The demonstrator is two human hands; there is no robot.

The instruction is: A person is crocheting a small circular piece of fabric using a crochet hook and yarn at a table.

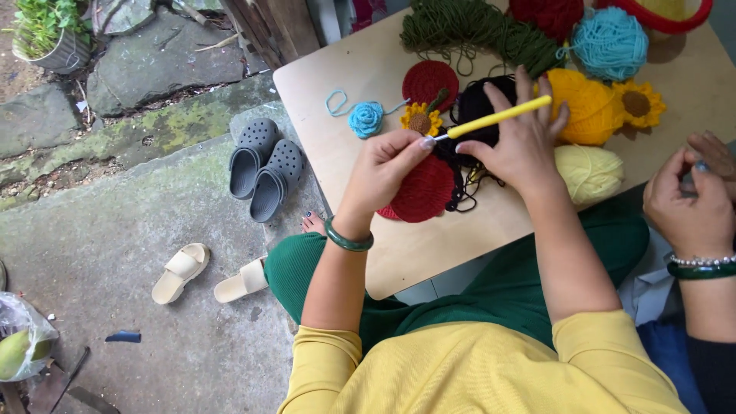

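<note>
Your left hand (pixel 383 165) pinches the metal tip of the yellow crochet hook (pixel 498 116) while your right hand (pixel 521 142) seems closed around black yarn (pixel 479 107) over the surface (pixel 345 65). Keep it taut.

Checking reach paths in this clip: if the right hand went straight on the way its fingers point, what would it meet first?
The right hand points up the table; its fingers would probably first meet the black yarn, then the green yarn, though depth is unclear.
</note>
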